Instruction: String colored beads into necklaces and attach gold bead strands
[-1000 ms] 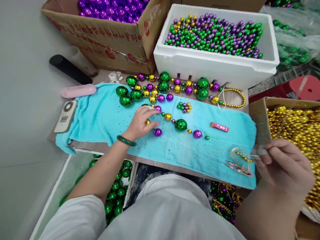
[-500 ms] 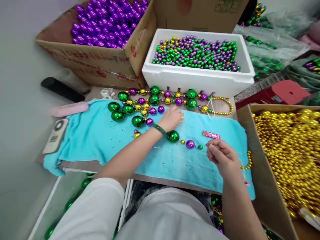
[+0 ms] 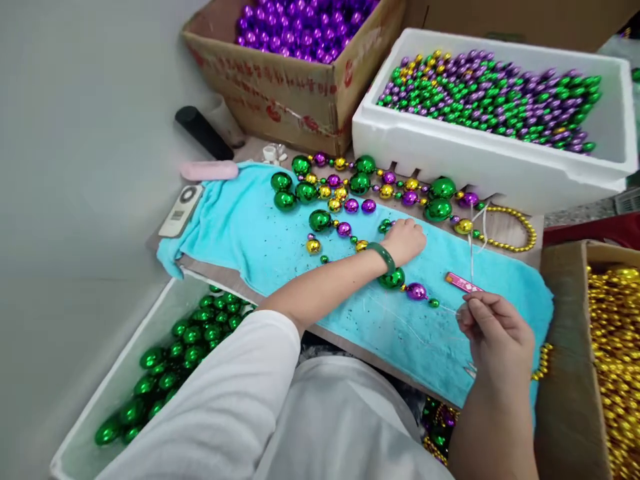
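My right hand (image 3: 497,327) is pinched on a clear string (image 3: 451,310). Along this string run a green bead (image 3: 433,303), a purple bead (image 3: 416,291) and a large green bead (image 3: 391,277). My left hand (image 3: 406,240), wearing a green bangle (image 3: 383,257), rests over the turquoise towel (image 3: 270,233) with its fingers curled down; whatever lies under them is hidden. Small green beads (image 3: 385,226) sit just left of its fingertips. A pink-labelled stick-like piece (image 3: 463,282) lies by my right fingertips. Finished-looking bead strands (image 3: 360,184) stretch across the table behind.
A white foam box (image 3: 480,143) of mixed beads and a carton (image 3: 280,87) of purple beads stand behind. Gold beads fill a carton (image 3: 567,347) at right, green ones a white bin (image 3: 113,373) at lower left. A small fan-like device (image 3: 181,212) lies at the towel's left end.
The view has swung left, so everything sits farther right and more of the green bead bin shows. My left hand has shifted slightly, uncovering small green beads. My right hand keeps its pinch.
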Tool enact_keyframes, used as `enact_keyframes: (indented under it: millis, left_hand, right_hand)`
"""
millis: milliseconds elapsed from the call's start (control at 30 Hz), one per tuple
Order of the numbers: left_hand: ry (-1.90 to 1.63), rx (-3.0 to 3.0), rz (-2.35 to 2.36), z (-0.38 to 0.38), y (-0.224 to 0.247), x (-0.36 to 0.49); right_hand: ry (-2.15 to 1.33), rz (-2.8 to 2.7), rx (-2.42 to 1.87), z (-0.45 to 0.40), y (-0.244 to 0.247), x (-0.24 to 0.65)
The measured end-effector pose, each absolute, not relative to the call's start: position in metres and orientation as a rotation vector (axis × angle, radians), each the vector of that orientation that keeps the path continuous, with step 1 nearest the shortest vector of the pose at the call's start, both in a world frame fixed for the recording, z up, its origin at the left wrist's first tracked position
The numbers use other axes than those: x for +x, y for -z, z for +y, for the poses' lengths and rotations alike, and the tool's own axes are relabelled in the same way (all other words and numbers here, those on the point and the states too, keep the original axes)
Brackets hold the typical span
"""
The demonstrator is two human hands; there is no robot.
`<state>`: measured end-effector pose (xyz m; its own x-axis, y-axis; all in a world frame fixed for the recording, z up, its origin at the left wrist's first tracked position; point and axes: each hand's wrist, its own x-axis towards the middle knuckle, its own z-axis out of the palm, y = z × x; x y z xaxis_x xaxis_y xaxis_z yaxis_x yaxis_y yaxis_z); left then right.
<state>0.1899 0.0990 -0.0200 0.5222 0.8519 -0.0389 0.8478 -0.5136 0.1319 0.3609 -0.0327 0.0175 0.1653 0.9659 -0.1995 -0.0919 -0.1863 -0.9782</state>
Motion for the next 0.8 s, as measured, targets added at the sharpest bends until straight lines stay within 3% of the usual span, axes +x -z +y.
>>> enact_keyframes:
  millis: [200, 367, 600, 800]
  left_hand:
    - [-0.475, 2.396, 1.564, 0.085, 0.014, 0.197]
    - [-1.076, 1.727, 1.192, 0.033, -0.007, 0.162]
    - [-1.216, 0.516, 0.957, -0.028, -0.002, 0.08]
    - [-1.358, 0.176, 0.927, -0.032, -0.001, 0.048]
  right_hand:
    - [-1.216, -0.937, -1.364, -0.038, -0.023, 0.358]
    - [-1.164, -0.957, -1.367, -0.048, -0.022, 0.356]
    - [-1.375, -1.186, -1.348, -0.065, -0.007, 0.325]
    - [-1.4, -1.347, -1.389, -0.07, -0.005, 0.29]
